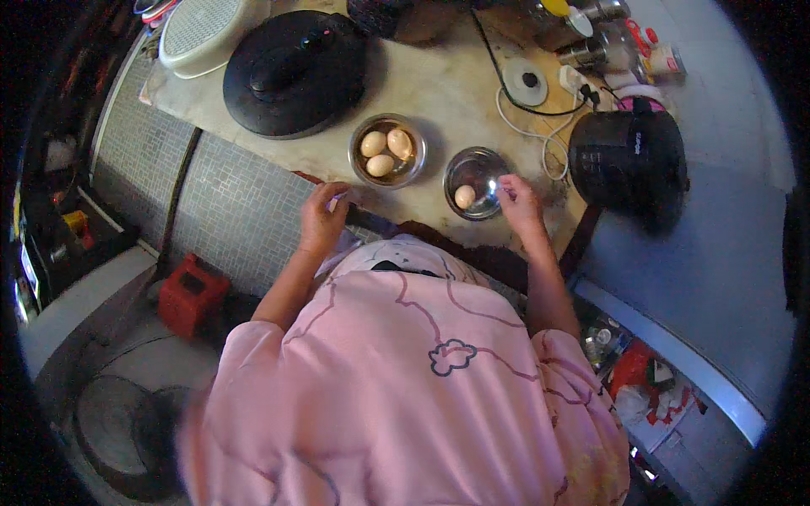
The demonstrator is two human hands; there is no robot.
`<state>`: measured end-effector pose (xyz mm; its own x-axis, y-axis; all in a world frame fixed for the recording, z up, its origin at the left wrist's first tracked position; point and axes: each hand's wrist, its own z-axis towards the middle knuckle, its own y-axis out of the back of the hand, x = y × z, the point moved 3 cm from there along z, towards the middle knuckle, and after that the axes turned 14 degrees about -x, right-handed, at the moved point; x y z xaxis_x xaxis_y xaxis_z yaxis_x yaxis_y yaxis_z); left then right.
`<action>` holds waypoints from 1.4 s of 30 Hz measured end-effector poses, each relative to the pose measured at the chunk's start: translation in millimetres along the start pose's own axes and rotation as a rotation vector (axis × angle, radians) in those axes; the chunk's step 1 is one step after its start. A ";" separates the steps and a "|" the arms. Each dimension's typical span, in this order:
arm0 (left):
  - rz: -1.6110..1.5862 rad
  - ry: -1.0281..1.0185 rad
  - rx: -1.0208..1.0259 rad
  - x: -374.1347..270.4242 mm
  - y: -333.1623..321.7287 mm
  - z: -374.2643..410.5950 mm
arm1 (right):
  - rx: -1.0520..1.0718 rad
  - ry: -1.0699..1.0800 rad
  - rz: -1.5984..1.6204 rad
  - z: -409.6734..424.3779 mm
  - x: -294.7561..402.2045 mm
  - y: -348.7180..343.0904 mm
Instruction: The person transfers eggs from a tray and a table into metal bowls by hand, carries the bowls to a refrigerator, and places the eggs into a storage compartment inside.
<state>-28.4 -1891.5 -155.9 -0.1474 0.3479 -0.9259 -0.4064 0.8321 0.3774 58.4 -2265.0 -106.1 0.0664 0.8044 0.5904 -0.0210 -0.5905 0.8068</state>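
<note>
My right hand [522, 202] is at the right rim of a small metal bowl [479, 159]. Its fingertips overlap that rim, and whether they grip it cannot be told. One brown egg [465, 197] lies inside this bowl. To the left stands a second metal bowl [419, 166] with three eggs [380, 166] in it; the upper right one looks cracked or partly peeled. My left hand [323, 215] is held with bent fingers by the table's front edge, below and left of the second bowl. What its fingers may hold is too unclear to see.
Behind the bowls lies a large black oval appliance or lid [294, 76], beside a white plastic basket [199, 38]. On the right are a black rice cooker [626, 164], a power strip [571, 78] with cords and a round white lid [524, 82]. A red jerrycan [192, 296] stands on the floor.
</note>
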 end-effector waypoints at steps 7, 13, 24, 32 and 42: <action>0.070 -0.023 0.057 -25.0 -6.6 5.5 | 0.082 0.126 -0.070 -23.9 20.0 -36.0; -0.247 0.342 0.080 -2.8 -19.8 3.4 | 0.008 0.163 -0.066 -19.1 28.5 -52.2; -0.644 0.946 0.076 -22.8 -48.9 17.3 | 0.145 0.463 0.065 0.6 136.4 -64.2; -0.649 0.881 0.178 -5.0 -53.5 14.9 | 0.258 0.537 -0.270 11.9 154.4 -107.8; -0.635 0.888 0.155 -11.6 -52.0 18.8 | 0.263 0.531 -0.216 14.8 145.8 -114.8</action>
<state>11.4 -1930.6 -164.4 -0.5730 -0.5448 -0.6123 -0.5293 0.8164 -0.2311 85.3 -2080.9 -113.0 -0.4637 0.7906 0.3998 0.1877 -0.3533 0.9165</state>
